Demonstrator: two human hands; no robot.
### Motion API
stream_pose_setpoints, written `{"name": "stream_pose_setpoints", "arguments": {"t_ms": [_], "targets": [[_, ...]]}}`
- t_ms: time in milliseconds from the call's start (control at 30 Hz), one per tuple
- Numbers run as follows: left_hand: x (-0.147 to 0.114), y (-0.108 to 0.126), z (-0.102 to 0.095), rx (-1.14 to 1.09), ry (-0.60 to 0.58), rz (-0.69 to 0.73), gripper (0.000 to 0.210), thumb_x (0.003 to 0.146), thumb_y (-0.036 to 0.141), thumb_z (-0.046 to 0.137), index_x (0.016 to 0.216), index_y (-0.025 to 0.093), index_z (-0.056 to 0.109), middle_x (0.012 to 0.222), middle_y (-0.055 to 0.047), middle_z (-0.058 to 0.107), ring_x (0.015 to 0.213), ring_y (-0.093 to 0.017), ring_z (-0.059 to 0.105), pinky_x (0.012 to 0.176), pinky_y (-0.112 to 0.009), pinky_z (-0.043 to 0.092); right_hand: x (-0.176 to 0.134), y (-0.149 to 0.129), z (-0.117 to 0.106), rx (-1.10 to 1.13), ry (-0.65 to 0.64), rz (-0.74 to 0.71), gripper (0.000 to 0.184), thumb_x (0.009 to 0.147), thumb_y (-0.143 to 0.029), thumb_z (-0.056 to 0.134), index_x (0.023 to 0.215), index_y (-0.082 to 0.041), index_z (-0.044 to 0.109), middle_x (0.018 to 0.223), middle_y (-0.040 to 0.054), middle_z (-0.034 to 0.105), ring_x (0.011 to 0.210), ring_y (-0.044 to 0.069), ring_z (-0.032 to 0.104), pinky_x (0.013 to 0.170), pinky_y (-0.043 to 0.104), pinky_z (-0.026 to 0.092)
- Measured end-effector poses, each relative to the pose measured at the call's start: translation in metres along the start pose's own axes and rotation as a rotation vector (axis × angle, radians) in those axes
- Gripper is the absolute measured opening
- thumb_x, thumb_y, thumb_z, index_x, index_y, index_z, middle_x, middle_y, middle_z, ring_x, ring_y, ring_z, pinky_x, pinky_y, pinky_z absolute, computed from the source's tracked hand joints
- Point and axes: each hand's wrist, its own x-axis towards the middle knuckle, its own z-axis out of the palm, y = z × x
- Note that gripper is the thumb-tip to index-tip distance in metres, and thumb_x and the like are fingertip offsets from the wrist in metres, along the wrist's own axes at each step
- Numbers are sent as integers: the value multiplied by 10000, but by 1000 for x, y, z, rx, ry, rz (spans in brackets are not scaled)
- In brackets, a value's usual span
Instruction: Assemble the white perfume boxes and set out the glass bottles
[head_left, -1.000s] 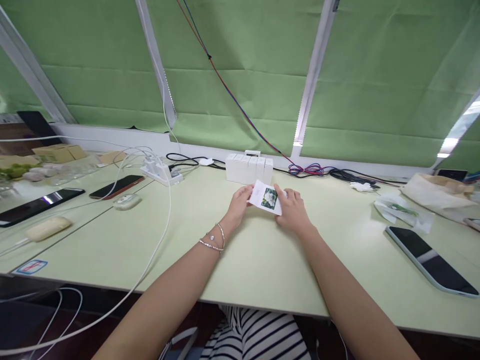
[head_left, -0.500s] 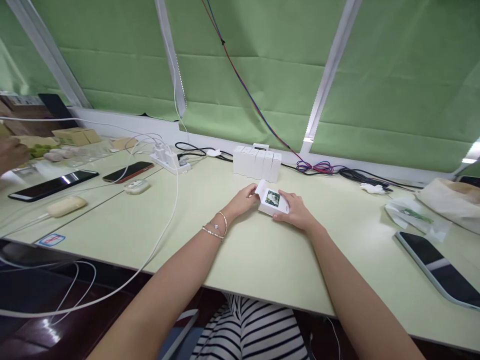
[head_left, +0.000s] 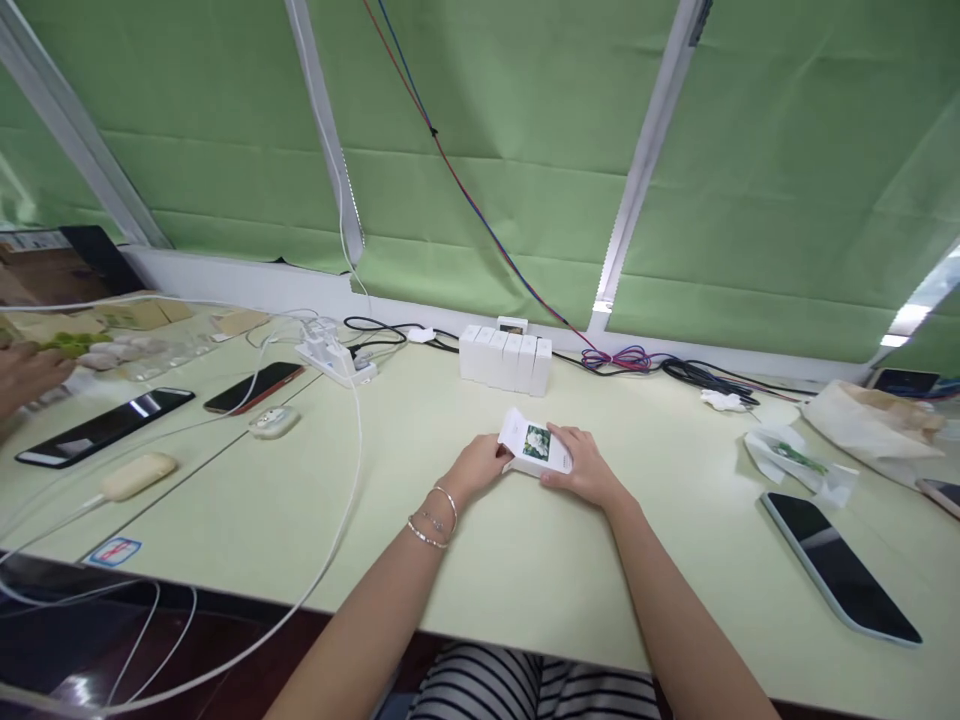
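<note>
A: In the head view, where is the small white carton (head_left: 556,455)?

B: Between the two hands, over the bare middle of the pale table (head_left: 525,570), flower photo (head_left: 537,442) facing up. I can't tell whether its underside touches the tabletop.

A: And the hands themselves?

B: The right hand (head_left: 586,465) is clamped on the carton's right end, thumb along the near side, fingers over the far edge. The left hand (head_left: 478,467) is at the other end, by the raised flap (head_left: 513,430); its fingertips are partly hidden, so I can't say whether they grip or merely touch. (Slim bracelets (head_left: 442,520) circle that wrist.)

A: What stands beyond?

B: A row of upright white cartons (head_left: 504,362), packed side by side, with a small framed-looking white item (head_left: 512,325) behind them.

A: Anything off to the sides?

B: To the left, a white power strip (head_left: 336,362), a red-edged smartphone (head_left: 253,388) and a black smartphone (head_left: 105,428); at the far left edge, another person's hand (head_left: 30,378). To the right, a smartphone in a pale case (head_left: 840,570) lies near a crumpled plastic wrapper (head_left: 799,462).
</note>
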Motion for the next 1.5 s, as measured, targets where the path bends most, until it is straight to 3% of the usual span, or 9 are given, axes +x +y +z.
{"name": "stream_pose_setpoints", "arguments": {"t_ms": [167,300,600,833,967,1067,1200,1367,1500], "targets": [[6,-1,-6,113,48,63,235,704,141,529,929,176,587,949,-65,627,861,-213,582,700,-273,428,1,-3,-1,-8,-48,-15,886,626,-565,647,1361,-168,352,1253,121,445,1159,278,353,1018,415,262],[13,-4,-10,224,1,102,166,685,100,514,822,174,572,882,-54,590,809,-193,572,645,-254,418,2,-4,-2,-5,-115,-29,899,616,-572,651,1367,-185,343,1286,112,430,1199,287,313,1027,420,252],[14,-4,-11,155,-24,37,189,663,134,526,845,172,560,875,-49,612,825,-222,593,660,-278,430,6,-8,-1,13,-147,-53,893,615,-558,659,1364,-183,346,1293,117,433,1196,284,330,1030,421,253],[6,-13,-12,-70,-60,114,329,671,199,556,1000,188,556,1013,-38,630,890,-212,594,746,-280,460,3,-9,1,27,-100,-28,879,622,-573,644,1359,-197,350,1304,119,429,1211,294,324,1026,446,248],[2,-8,-7,17,-88,17,223,714,230,522,918,181,599,957,-53,650,865,-239,597,727,-303,456,3,-11,2,23,-111,-42,863,618,-564,648,1347,-198,367,1300,111,435,1213,289,323,1025,439,252],[0,-3,-7,49,-83,46,206,741,214,493,904,197,618,998,-53,621,891,-225,580,750,-296,448,5,-14,0,0,-123,-47,846,631,-545,643,1351,-204,358,1300,103,437,1201,284,337,1018,431,264],[-5,-12,-27,105,-68,90,150,734,250,530,839,193,621,914,-47,558,800,-184,545,716,-287,439,-1,0,-18,-83,-179,-23,839,627,-525,649,1344,-198,361,1304,113,441,1187,293,362,1009,443,278],[-15,-35,-67,41,47,-84,209,771,375,519,841,184,565,812,-15,550,745,-173,528,713,-308,425,-28,39,-54,-183,-219,149,821,667,-543,603,1361,-207,322,1379,132,370,1275,343,284,1023,510,252],[-14,-34,-72,-236,226,-81,254,826,430,471,917,193,485,1051,-51,585,927,-182,547,818,-327,421,-30,15,-45,-214,-16,141,757,693,-523,598,1339,-225,341,1426,113,305,1346,348,156,1069,534,179]]}}
